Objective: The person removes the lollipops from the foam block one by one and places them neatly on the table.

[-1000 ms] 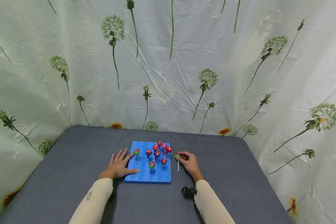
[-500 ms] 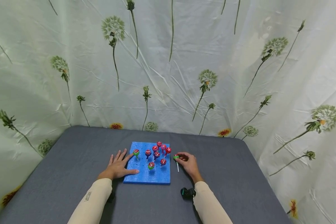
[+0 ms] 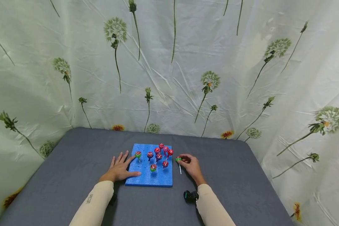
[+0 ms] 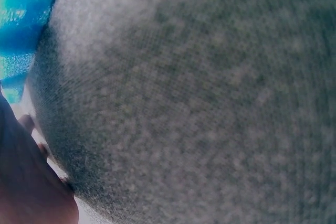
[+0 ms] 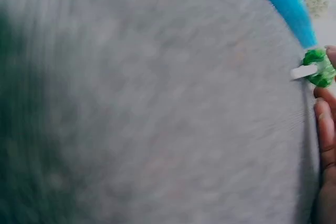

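In the head view my left hand [image 3: 119,169] lies with fingers spread at the left side of a blue foam board [image 3: 134,180]. Its thumb rests on the board, and its index fingertip is close to a green-and-red lollipop [image 3: 138,154] standing there. Just right of the board, my right hand [image 3: 190,164] pinches another green-and-red lollipop [image 3: 178,158] by its wrapped head, the white stick [image 3: 180,169] pointing down. The right wrist view shows that held lollipop's green wrapper [image 5: 317,72] at the fingertips. Only part of the left hand [image 4: 31,177] shows in the left wrist view.
Several red, purple and green lollipops stand in the board, most towards its right half, such as a purple one [image 3: 150,155] and a green one [image 3: 153,168]. Small holes dot the foam. A grey tabletop [image 3: 228,175] lies around it, with a flower-print curtain [image 3: 169,72] behind.
The held lollipop has tilted slightly, its head shifting a little towards the board and its stick's lower end to the right. My left hand stays in place.
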`<action>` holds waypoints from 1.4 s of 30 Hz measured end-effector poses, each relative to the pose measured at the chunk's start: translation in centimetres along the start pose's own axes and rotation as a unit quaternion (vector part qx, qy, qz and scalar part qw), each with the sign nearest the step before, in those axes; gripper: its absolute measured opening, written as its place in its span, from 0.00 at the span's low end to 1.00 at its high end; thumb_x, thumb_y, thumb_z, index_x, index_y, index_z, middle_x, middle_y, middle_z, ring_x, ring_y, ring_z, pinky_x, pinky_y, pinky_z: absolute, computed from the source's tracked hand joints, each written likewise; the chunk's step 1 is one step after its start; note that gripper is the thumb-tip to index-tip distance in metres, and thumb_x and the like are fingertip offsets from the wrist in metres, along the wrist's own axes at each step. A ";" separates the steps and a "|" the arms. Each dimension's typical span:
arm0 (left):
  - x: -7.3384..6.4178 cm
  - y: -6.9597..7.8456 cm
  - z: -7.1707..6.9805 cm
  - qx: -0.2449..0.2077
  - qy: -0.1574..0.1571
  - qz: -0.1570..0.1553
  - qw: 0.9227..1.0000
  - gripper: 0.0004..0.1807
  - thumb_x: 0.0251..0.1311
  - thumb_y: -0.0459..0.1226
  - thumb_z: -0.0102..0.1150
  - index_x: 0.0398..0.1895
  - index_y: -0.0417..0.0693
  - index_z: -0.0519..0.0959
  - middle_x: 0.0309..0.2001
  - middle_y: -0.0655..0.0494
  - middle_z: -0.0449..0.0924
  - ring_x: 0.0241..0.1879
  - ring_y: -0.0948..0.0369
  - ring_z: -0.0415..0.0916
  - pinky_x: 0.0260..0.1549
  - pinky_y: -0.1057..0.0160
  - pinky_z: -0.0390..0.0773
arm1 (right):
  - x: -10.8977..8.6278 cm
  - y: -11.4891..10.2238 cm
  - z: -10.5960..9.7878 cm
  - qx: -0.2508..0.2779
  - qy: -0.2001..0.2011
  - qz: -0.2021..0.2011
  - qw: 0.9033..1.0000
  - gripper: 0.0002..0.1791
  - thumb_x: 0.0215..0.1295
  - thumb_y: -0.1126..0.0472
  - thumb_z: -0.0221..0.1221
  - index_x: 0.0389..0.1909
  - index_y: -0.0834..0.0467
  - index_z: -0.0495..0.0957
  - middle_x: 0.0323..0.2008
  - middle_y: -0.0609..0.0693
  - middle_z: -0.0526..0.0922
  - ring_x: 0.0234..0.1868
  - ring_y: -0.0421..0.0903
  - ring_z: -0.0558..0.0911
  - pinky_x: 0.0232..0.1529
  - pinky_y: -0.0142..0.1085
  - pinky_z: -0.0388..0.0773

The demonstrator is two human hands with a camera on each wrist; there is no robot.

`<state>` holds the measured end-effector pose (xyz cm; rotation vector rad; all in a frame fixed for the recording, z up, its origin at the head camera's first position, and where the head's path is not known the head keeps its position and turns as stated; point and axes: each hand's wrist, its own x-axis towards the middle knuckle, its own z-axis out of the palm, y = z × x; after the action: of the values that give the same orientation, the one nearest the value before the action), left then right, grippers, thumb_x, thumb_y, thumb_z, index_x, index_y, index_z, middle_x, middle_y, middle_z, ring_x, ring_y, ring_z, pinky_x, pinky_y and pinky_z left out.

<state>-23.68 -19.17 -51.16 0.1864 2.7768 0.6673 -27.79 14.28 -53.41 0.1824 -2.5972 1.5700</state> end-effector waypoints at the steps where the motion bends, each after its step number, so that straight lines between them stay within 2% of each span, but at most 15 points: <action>1: 0.0 0.0 0.0 0.000 0.000 0.000 1.000 0.61 0.42 0.76 0.53 0.74 0.47 0.57 0.75 0.34 0.40 0.73 0.36 0.30 0.66 0.35 0.25 | 0.0 -0.1 -0.1 0.005 -0.001 0.004 1.000 0.15 0.57 0.65 0.68 0.45 0.64 0.82 0.40 0.54 0.84 0.38 0.45 0.79 0.42 0.34 0.77; 8: -0.1 0.3 0.0 0.009 0.002 -0.009 1.000 0.58 0.46 0.72 0.56 0.74 0.48 0.57 0.75 0.34 0.41 0.72 0.35 0.32 0.65 0.34 0.28 | -0.2 -1.2 -0.6 0.031 -0.009 -0.004 0.999 0.18 0.58 0.66 0.67 0.49 0.66 0.79 0.44 0.59 0.83 0.44 0.52 0.80 0.44 0.41 0.77; 16: -0.1 0.2 0.0 0.009 0.004 -0.010 1.000 0.58 0.45 0.72 0.57 0.74 0.48 0.57 0.74 0.34 0.41 0.72 0.34 0.32 0.65 0.34 0.28 | -1.0 -2.3 -0.6 0.029 0.012 -0.017 0.999 0.19 0.58 0.64 0.67 0.50 0.65 0.79 0.48 0.60 0.82 0.49 0.56 0.79 0.51 0.51 0.75; 20: -0.1 0.3 0.1 0.004 0.008 -0.002 1.000 0.57 0.46 0.71 0.57 0.74 0.48 0.57 0.74 0.33 0.41 0.72 0.34 0.32 0.65 0.34 0.28 | -2.8 -5.0 -1.3 0.061 0.002 -0.029 0.998 0.18 0.58 0.69 0.65 0.50 0.70 0.77 0.48 0.67 0.80 0.50 0.64 0.77 0.52 0.57 0.72; 23: -0.1 0.4 0.3 0.003 0.013 0.001 1.000 0.57 0.46 0.71 0.58 0.74 0.48 0.58 0.74 0.34 0.42 0.72 0.34 0.32 0.65 0.34 0.29 | -4.0 -6.9 -1.6 0.081 -0.017 -0.024 0.996 0.18 0.59 0.72 0.64 0.50 0.73 0.76 0.48 0.71 0.78 0.51 0.69 0.75 0.54 0.60 0.70; 31: -0.1 0.3 0.5 0.006 0.025 -0.005 1.000 0.57 0.45 0.71 0.58 0.73 0.47 0.59 0.74 0.33 0.43 0.72 0.34 0.34 0.66 0.34 0.30 | -5.6 -7.6 -0.9 0.089 -0.053 -0.032 0.994 0.20 0.59 0.71 0.64 0.53 0.71 0.74 0.53 0.70 0.76 0.53 0.68 0.73 0.53 0.61 0.69; 36: -0.2 0.4 0.4 0.003 0.021 -0.006 1.000 0.57 0.45 0.71 0.59 0.73 0.47 0.59 0.74 0.34 0.43 0.72 0.35 0.34 0.66 0.34 0.30 | -5.7 -6.6 -0.2 0.108 -0.058 -0.037 0.992 0.22 0.59 0.71 0.64 0.54 0.71 0.74 0.56 0.69 0.74 0.54 0.69 0.72 0.52 0.61 0.69; 42: -0.1 0.4 0.3 0.000 0.023 -0.006 1.000 0.57 0.44 0.71 0.59 0.73 0.48 0.59 0.74 0.34 0.44 0.72 0.35 0.34 0.66 0.33 0.30 | -5.2 -4.5 1.4 0.122 -0.052 -0.039 0.990 0.23 0.60 0.68 0.65 0.56 0.67 0.74 0.54 0.64 0.77 0.51 0.63 0.75 0.48 0.44 0.75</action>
<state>-23.52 -18.73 -51.20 0.1554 2.8192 0.6752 -21.98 11.27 -50.93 0.3897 -2.4280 1.8941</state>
